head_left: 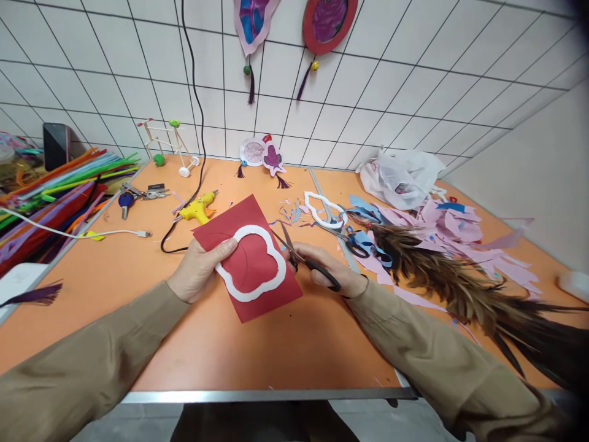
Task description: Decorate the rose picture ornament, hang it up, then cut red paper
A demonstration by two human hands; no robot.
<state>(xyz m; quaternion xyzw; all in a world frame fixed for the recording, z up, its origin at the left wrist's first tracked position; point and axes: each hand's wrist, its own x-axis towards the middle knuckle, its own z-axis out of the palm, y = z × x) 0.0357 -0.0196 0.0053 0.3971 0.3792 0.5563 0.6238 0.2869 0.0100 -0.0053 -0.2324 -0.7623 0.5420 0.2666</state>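
My left hand (197, 268) grips the left edge of a red paper sheet (254, 258), its thumb pressing a white flower-shaped ring (277, 281) flat against the sheet. A thin curved line shows on the red paper inside and above the ring. In my right hand (327, 270) is a pair of scissors (317, 267) with black handles. Their blades stand apart and point up and left, beside the right edge of the red sheet. Whether the blades touch the paper I cannot tell.
A yellow glue gun (197, 209) lies behind the sheet, its black cord running up the wall. Right of it are another white paper ring (317, 215), paper scraps (455, 221), brown feathers (427, 264) and a plastic bag (400, 175). Keys (147, 193) and pipe cleaners (59, 190) lie left.
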